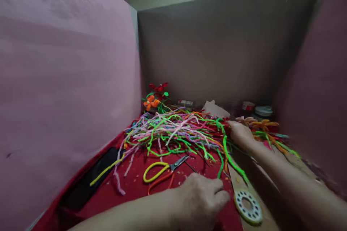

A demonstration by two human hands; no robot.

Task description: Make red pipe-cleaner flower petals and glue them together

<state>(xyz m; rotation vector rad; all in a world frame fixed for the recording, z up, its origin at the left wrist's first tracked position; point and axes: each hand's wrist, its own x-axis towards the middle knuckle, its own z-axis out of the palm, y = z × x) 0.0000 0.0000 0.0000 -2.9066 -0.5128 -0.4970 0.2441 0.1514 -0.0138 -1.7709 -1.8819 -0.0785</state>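
Red cloth [134, 184] bears fuzzy, tangled pipe cleaners [176, 128].

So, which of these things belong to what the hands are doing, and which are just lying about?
Likely part of the work:
fuzzy stems, at the right hand
scissors, near the left hand
orange flower of similar fuzz

Seemingly just lying about:
pale-lidded jar
holed white ring
flat black item

Light: dim, uneven | left wall [73, 65] palest, with soft shadow bands | back panel [225, 54] and right wall [317, 90] gloomy | focus: rear jar [263, 111] soft, scissors [177, 163] clearer | edges: wide-angle stretch, smeared detail
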